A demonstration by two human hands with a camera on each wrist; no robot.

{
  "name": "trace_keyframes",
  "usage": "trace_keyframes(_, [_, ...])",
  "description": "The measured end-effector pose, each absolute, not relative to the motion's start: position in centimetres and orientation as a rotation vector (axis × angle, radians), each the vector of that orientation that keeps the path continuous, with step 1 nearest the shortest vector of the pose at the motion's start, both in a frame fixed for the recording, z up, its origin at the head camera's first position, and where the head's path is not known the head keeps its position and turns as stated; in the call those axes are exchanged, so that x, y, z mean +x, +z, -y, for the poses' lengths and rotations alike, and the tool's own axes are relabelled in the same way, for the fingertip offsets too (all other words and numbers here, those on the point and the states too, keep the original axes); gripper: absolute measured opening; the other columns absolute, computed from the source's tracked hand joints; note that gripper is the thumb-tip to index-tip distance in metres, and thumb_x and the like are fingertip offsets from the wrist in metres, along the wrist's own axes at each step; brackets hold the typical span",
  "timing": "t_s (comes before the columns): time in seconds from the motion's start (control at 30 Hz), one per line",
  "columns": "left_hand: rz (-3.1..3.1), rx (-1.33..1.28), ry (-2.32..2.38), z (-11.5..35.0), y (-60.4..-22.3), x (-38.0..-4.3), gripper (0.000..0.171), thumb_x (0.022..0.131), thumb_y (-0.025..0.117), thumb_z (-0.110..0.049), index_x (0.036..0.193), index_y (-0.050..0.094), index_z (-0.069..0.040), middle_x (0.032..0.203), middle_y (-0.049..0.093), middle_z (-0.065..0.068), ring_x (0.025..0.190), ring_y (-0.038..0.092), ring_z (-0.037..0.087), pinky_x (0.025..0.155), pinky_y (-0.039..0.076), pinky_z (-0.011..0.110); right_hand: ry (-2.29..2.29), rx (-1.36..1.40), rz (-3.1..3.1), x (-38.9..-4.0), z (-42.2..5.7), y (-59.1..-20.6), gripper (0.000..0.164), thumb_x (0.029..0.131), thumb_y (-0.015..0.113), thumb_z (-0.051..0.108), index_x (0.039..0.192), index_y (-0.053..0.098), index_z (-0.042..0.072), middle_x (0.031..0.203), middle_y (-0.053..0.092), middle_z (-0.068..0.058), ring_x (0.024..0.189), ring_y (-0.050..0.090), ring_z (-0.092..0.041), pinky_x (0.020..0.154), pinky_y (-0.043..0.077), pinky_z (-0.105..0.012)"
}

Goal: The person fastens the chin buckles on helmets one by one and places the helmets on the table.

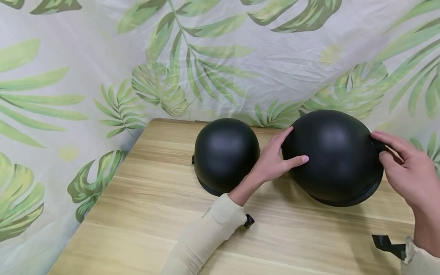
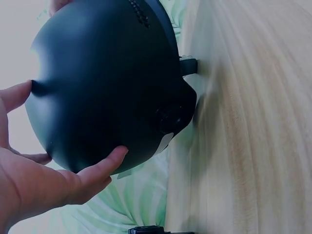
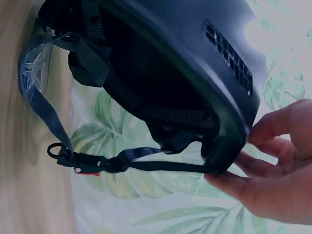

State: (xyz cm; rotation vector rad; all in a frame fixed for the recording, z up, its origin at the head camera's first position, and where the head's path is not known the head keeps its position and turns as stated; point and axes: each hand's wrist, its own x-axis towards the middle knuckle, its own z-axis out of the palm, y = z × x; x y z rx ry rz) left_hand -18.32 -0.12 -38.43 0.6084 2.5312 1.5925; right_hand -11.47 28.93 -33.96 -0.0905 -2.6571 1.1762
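Observation:
A black helmet (image 1: 333, 152) hangs tilted just over the table between both hands. My left hand (image 1: 273, 158) grips its rounded end, thumb across the near face and fingertips spread over the shell. At the opposite edge, my right hand (image 1: 409, 164) pinches the rim between thumb and fingers. The right wrist view shows the helmet's dark inside, a vent grille (image 3: 229, 56) and a chin strap dangling with a buckle (image 3: 80, 161) and a clear chin cup (image 3: 36, 68). A round dial (image 2: 170, 117) shows near the rim in the left wrist view.
A second, smaller-looking black helmet (image 1: 227, 152) sits dome up on the wooden table (image 1: 137, 214), left of the held one and close to my left forearm. Behind the table hangs a leaf-print cloth (image 1: 220, 76).

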Motion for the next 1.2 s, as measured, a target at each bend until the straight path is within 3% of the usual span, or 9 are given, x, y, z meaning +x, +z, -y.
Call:
trace_keyframes(0.2, [-2.535, 0.605, 1.618, 0.2, -38.6, -18.3, 0.094, 0.088, 0.084, -0.048, 0.167, 0.034, -0.034, 0.168, 0.037, -0.004, 0.149, 0.044, 0.019, 0.118, 0.043, 0.045, 1.161, 0.015, 2.697, -11.5, -29.2, -33.8, 0.057, 0.114, 0.048, 0.03, 0.166, 0.036, 0.012, 0.172, 0.024, -0.02, 0.162, 0.016, -0.037, 0.13, 0.018, -0.042])
trace_keyframes(0.4, [-2.545, 0.615, 1.589, 0.2, -38.6, -18.1, 0.096, 0.087, 0.086, -0.047, 0.167, 0.034, -0.035, 0.168, 0.036, -0.005, 0.149, 0.044, 0.02, 0.119, 0.042, 0.047, 1.102, 0.096, 2.742, -11.9, -29.6, -33.7, 0.07, 0.109, 0.062, 0.029, 0.166, 0.031, 0.003, 0.167, 0.023, -0.033, 0.158, 0.014, -0.049, 0.123, 0.013, -0.067])
trace_keyframes(0.63, [-2.47, 0.718, 1.587, 0.0, -39.0, -18.5, 0.095, 0.092, 0.081, -0.047, 0.168, 0.025, -0.042, 0.17, 0.032, -0.009, 0.154, 0.036, 0.014, 0.121, 0.04, 0.04, 1.124, 0.146, 2.721, -11.6, -30.4, -34.5, 0.071, 0.107, 0.065, 0.022, 0.165, 0.031, 0.0, 0.165, 0.023, -0.036, 0.153, 0.016, -0.059, 0.116, 0.013, -0.078])
trace_keyframes(0.73, [-2.475, 0.747, 1.561, -0.1, -39.3, -18.6, 0.093, 0.093, 0.079, -0.049, 0.168, 0.024, -0.044, 0.171, 0.029, -0.015, 0.156, 0.032, 0.013, 0.123, 0.038, 0.043, 1.138, 0.137, 2.727, -11.4, -30.9, -35.3, 0.067, 0.109, 0.063, 0.022, 0.165, 0.032, 0.002, 0.166, 0.022, -0.033, 0.151, 0.02, -0.056, 0.125, 0.017, -0.067])
trace_keyframes(0.87, [-2.529, 0.749, 1.502, -0.4, -39.4, -18.4, 0.094, 0.092, 0.08, -0.05, 0.168, 0.026, -0.041, 0.171, 0.032, -0.01, 0.155, 0.036, 0.015, 0.122, 0.038, 0.044, 1.192, 0.157, 2.719, -11.4, -31.6, -36.2, 0.067, 0.109, 0.062, 0.02, 0.167, 0.031, 0.008, 0.17, 0.02, -0.027, 0.152, 0.023, -0.038, 0.13, 0.015, -0.044])
trace_keyframes(0.97, [-2.529, 0.737, 1.493, -0.7, -39.4, -18.3, 0.095, 0.091, 0.082, -0.047, 0.169, 0.027, -0.035, 0.17, 0.034, -0.005, 0.152, 0.042, 0.016, 0.12, 0.041, 0.038, 1.237, 0.171, 2.741, -11.7, -31.9, -36.4, 0.073, 0.108, 0.063, 0.02, 0.169, 0.025, 0.01, 0.171, 0.016, -0.028, 0.153, 0.023, -0.044, 0.127, 0.015, -0.064])
trace_keyframes(1.07, [-2.535, 0.724, 1.471, -1.0, -39.5, -18.2, 0.096, 0.091, 0.083, -0.046, 0.169, 0.028, -0.033, 0.17, 0.036, -0.002, 0.149, 0.046, 0.018, 0.118, 0.043, 0.037, 1.268, 0.145, 2.771, -12.0, -32.2, -36.6, 0.079, 0.108, 0.064, 0.022, 0.17, 0.017, 0.008, 0.171, 0.011, -0.033, 0.148, 0.018, -0.064, 0.114, 0.013, -0.081])
trace_keyframes(1.13, [-2.551, 0.716, 1.445, -1.2, -39.5, -18.1, 0.097, 0.09, 0.083, -0.047, 0.169, 0.029, -0.033, 0.169, 0.037, -0.001, 0.149, 0.045, 0.018, 0.118, 0.044, 0.039, 1.254, 0.126, 2.786, -12.3, -32.5, -36.8, 0.081, 0.108, 0.065, 0.023, 0.171, 0.016, 0.01, 0.171, 0.011, -0.033, 0.147, 0.019, -0.066, 0.121, 0.035, -0.057])
trace_keyframes(1.2, [-2.564, 0.709, 1.425, -1.4, -39.5, -18.1, 0.096, 0.09, 0.083, -0.047, 0.169, 0.029, -0.033, 0.169, 0.037, -0.001, 0.149, 0.046, 0.018, 0.117, 0.044, 0.041, 1.262, 0.108, 2.802, -12.4, -32.9, -37.1, 0.082, 0.108, 0.065, 0.024, 0.171, 0.014, 0.012, 0.172, 0.009, -0.032, 0.146, 0.019, -0.066, 0.105, 0.049, -0.026])
